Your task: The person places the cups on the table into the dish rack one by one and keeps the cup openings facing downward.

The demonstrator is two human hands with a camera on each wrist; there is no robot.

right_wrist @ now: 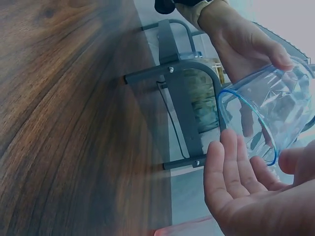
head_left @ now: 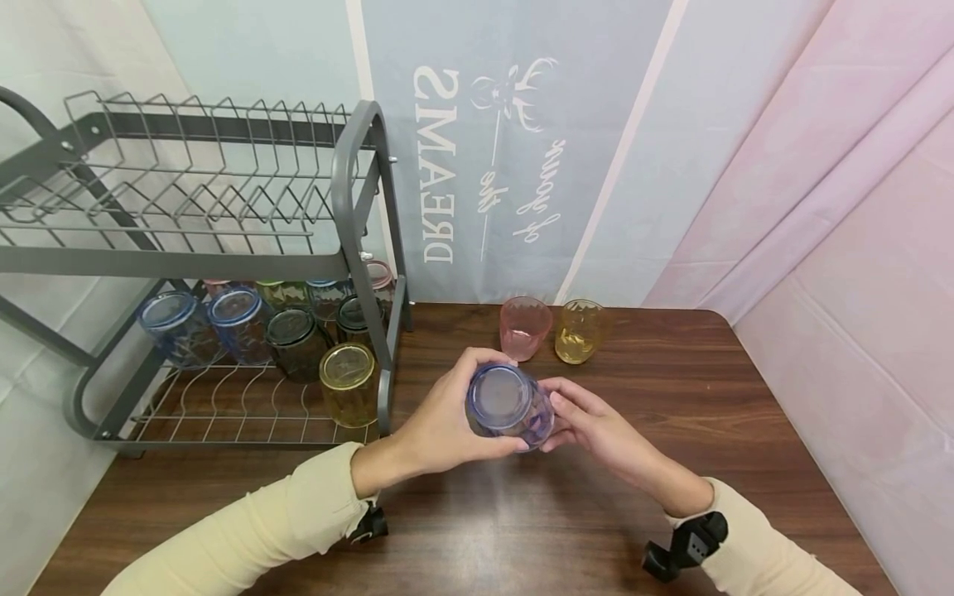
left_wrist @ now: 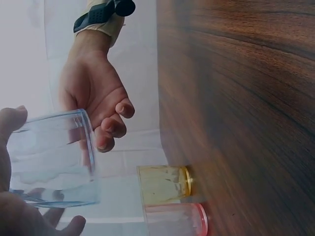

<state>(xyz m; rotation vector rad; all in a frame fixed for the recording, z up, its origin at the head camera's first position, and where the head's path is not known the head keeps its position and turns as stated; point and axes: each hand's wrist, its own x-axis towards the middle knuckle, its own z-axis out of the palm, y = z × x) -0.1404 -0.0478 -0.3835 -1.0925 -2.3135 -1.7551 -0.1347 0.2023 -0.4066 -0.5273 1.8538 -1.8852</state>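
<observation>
My left hand (head_left: 447, 414) grips a clear blue drinking glass (head_left: 507, 401) round its side, thumb in front and fingers behind. The glass is tilted, its base toward the head camera and its mouth toward my right hand (head_left: 604, 434). In the right wrist view, the fingers (right_wrist: 231, 167) of that hand extend loosely by the blue rim, with the thumb right at its edge. Beyond the hands, a pink glass (head_left: 525, 331) and a yellow glass (head_left: 579, 333) stand side by side on the table, also visible in the left wrist view.
A grey two-tier dish rack (head_left: 175, 263) stands at the left. Its lower shelf carries several upturned glasses, including a yellow glass (head_left: 349, 389) at the front right corner. A printed curtain (head_left: 514, 165) hangs behind the brown wooden table (head_left: 671, 389).
</observation>
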